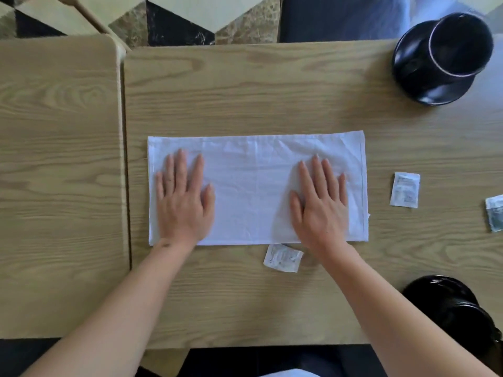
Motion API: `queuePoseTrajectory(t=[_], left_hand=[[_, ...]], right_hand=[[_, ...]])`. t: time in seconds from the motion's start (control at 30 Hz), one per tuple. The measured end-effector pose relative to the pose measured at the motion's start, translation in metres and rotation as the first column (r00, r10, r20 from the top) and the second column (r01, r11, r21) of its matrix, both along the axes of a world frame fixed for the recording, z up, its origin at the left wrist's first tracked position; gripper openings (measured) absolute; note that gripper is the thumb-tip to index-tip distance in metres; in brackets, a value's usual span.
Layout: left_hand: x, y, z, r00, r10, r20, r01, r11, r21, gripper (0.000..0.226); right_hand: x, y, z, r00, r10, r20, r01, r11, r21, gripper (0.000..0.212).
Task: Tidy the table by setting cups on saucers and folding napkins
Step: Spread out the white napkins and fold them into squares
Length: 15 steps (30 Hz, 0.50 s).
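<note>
A white cloth napkin [253, 186] lies flat as a wide rectangle in the middle of the wooden table [272, 99]. My left hand [183, 197] presses flat on its left part, fingers straight. My right hand [321, 202] presses flat on its right part in the same way. A black cup [451, 47] stands on a black saucer [424, 91] at the far right corner. Another black cup on a saucer [451, 308] sits at the near right, partly behind my right forearm.
Three small white sachets lie loose: one [283, 258] just below the napkin's near edge, one [405, 189] right of the napkin, one [495, 213] at the right frame edge. A second wooden table [60, 159] adjoins on the left, a narrow gap between.
</note>
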<state>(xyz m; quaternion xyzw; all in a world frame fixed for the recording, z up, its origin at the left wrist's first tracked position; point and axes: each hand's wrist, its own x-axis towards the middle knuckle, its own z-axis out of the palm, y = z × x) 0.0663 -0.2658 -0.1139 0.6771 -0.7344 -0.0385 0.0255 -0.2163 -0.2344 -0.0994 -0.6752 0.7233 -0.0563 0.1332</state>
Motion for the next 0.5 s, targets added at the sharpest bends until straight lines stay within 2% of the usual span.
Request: queuePoseTrajectory(t=[0.17,0.33,0.5], left_hand=[[0.018,-0.010,-0.002,1.000,-0.015,-0.009,0.014,0.998,-0.055,0.059],[0.015,-0.009,0.002,1.000,0.003,-0.006,-0.003,0.999,-0.034,0.060],[0.015,-0.009,-0.003,1.000,0.011,-0.008,-0.011,0.999,-0.033,0.062]], right_hand=[[-0.009,-0.001,-0.001,1.000,-0.022,-0.013,0.022,1.000,-0.006,0.065],[-0.033,0.005,0.004,0.989,-0.140,-0.041,0.141,0.989,0.033,0.066],[-0.034,0.004,0.006,0.987,-0.157,-0.022,0.158,0.986,0.057,0.069]])
